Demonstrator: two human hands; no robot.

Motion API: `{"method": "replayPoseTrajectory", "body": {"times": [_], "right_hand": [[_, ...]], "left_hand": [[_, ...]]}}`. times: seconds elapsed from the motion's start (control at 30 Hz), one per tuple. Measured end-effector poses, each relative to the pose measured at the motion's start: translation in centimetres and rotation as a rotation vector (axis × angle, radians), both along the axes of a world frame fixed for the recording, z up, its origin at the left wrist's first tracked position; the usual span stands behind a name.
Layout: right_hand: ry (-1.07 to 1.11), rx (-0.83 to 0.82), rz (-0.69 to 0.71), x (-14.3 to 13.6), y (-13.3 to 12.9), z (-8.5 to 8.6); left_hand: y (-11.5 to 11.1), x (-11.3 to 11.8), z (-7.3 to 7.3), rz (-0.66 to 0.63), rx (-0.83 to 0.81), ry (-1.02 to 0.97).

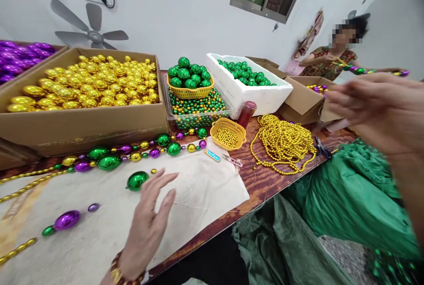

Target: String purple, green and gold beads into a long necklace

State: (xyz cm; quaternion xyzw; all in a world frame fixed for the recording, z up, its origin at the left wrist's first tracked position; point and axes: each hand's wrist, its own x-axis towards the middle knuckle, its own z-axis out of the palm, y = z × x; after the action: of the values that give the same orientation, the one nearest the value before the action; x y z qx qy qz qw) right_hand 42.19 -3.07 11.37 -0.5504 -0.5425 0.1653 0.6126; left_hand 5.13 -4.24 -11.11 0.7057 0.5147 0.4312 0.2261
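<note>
My left hand (pixel 149 218) hovers over the white sheet, fingers apart, holding nothing. Beside its fingertips lie a big green bead (pixel 137 180) and a tiny gold bead (pixel 153 171). A thin thread (pixel 192 205) crosses the sheet toward the right. Raised at the right, my right hand (pixel 371 110) is blurred, with its fingers pressed together; what they pinch is hidden. Lower left on the sheet are a purple bead (pixel 67 220), a small green bead (pixel 48 231) and a small lilac bead (pixel 93 207) in line with a gold bead strand (pixel 18 250).
Finished strands (pixel 109 161) lie behind. A gold-bead carton (pixel 82 121), white foam box (pixel 265 99), yellow basket (pixel 228 146), red cylinder (pixel 247 115), snips (pixel 233 160) and gold bead chain (pixel 281 141) line the table. A co-worker (pixel 331 62) holds beads; a green sack (pixel 357 196) stands right.
</note>
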Motion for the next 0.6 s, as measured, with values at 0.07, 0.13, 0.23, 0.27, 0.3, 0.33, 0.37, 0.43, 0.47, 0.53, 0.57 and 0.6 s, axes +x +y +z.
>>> {"method": "replayPoseTrajectory", "body": {"times": [0.07,0.13,0.23,0.27,0.3,0.33,0.37,0.43,0.47,0.53,0.57,0.6], "right_hand": [[0.208,-0.12,0.431,-5.6,1.2,-0.1],[0.326,-0.171,0.69,-11.5,2.5,-0.7],[0.429,-0.241,0.905,-16.5,4.6,-2.5],[0.425,-0.259,0.902,-16.7,5.2,-3.3],[0.387,-0.278,0.857,-16.2,5.8,-4.3],[0.297,-0.301,0.775,-15.3,6.4,-5.5],[0.175,-0.337,0.677,-14.0,6.9,-7.0],[-0.303,-0.431,0.42,-11.2,7.6,-10.9],[-0.404,-0.488,0.406,-10.2,7.7,-13.2],[-0.53,-0.596,0.423,-9.2,7.5,-18.0],[-0.606,-0.649,0.431,-9.2,7.3,-20.3],[-0.688,-0.687,0.423,-9.6,6.9,-22.4]], "left_hand": [[0.9,4.2,3.3,-0.127,-0.099,-0.21],[1.6,8.0,5.8,-0.285,-0.181,-0.56],[1.2,10.4,7.0,-0.521,-0.449,-0.972],[0.6,10.0,6.4,-0.529,-0.553,-1.032],[-0.2,8.9,5.5,-0.489,-0.643,-1.051],[-1.1,7.2,4.2,-0.411,-0.708,-1.035],[-2.0,5.1,2.7,-0.312,-0.754,-0.978],[-4.1,0.0,-0.5,-0.113,-0.807,-0.79],[-5.1,-2.6,-2.0,-0.042,-0.81,-0.662],[-6.9,-7.1,-4.2,-0.026,-0.731,-0.319],[-7.6,-8.9,-4.8,-0.053,-0.673,-0.153],[-8.0,-10.3,-5.2,-0.067,-0.6,0.001]]}}
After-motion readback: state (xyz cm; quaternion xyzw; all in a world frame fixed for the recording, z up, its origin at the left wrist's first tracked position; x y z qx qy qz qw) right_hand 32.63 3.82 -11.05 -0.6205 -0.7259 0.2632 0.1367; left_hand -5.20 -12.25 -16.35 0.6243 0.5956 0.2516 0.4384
